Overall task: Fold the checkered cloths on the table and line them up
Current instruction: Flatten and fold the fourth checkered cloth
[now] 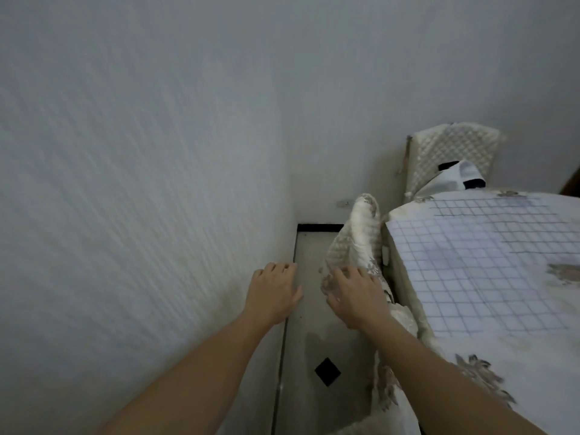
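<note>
- A white checkered cloth with thin dark grid lines (477, 265) lies spread open and flat on the table at the right. It is unfolded, and its near-left corner reaches the table's edge.
- Under it is a cream tablecloth with grey-brown floral embroidery (518, 356), which covers the table and hangs down over its left side.
- The right hand (354, 296) is stretched out left of the table, palm down and fingers spread apart. It lies on a cream quilted chair-back cover with floral trim (357, 233) that stands just beside the table's edge. I cannot tell whether the fingers grip the fabric.
- The left hand (273, 293) hangs in the air further left, close to the wall. Its fingers are loosely bent and slightly apart, its thumb points out, and it holds nothing.
- Neither hand touches the checkered cloth.
- Past the table's far end stands a second chair back in cream quilted fabric (452, 152), with a black-and-white folded item (455, 178) lying against it.
- Below the hands is a grey tiled floor (310, 324) with a black diamond inlay (327, 371).
- A white textured wall (141, 152) fills the left side, and a small white socket (343, 203) sits low on the far wall.
</note>
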A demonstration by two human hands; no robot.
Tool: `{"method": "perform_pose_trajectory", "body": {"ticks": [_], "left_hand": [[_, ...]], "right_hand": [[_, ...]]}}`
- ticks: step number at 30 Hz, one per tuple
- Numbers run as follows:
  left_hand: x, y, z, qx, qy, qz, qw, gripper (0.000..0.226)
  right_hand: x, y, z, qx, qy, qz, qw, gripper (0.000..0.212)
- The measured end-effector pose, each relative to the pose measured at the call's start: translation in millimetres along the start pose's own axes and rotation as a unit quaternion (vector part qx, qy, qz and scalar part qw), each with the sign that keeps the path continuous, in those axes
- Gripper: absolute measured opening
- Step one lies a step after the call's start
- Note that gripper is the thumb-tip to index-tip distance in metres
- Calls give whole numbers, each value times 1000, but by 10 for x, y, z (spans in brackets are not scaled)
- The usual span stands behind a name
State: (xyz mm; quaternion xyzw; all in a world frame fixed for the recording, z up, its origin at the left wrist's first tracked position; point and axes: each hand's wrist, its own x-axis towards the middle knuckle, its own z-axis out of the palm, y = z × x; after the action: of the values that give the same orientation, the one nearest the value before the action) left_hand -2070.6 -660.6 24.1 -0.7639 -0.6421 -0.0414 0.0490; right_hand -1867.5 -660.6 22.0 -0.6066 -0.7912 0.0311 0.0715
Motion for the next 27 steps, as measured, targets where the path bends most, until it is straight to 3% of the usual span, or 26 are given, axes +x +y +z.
{"method": "perform_pose_trajectory", "body": {"ticks": [4,15,20,24,27], "left_hand": [[692,-38,251,-1,-4,38,999,51],[1991,174,372,-30,-3,142,989,48],[2550,312,524,-31,-8,168,985,65],[3161,513,657,-41,20,195,980,51],[3718,841,685,-66,23,238,969,53]], "right_hand": [[420,228,116,3,23,41,999,39],[1113,780,191,-8,28,139,990,47],[1459,1172,240,-15,44,163,986,43],[1837,1577,389,-7,60,204,977,46],[2155,1978,525,6,60,228,972,50]]}}
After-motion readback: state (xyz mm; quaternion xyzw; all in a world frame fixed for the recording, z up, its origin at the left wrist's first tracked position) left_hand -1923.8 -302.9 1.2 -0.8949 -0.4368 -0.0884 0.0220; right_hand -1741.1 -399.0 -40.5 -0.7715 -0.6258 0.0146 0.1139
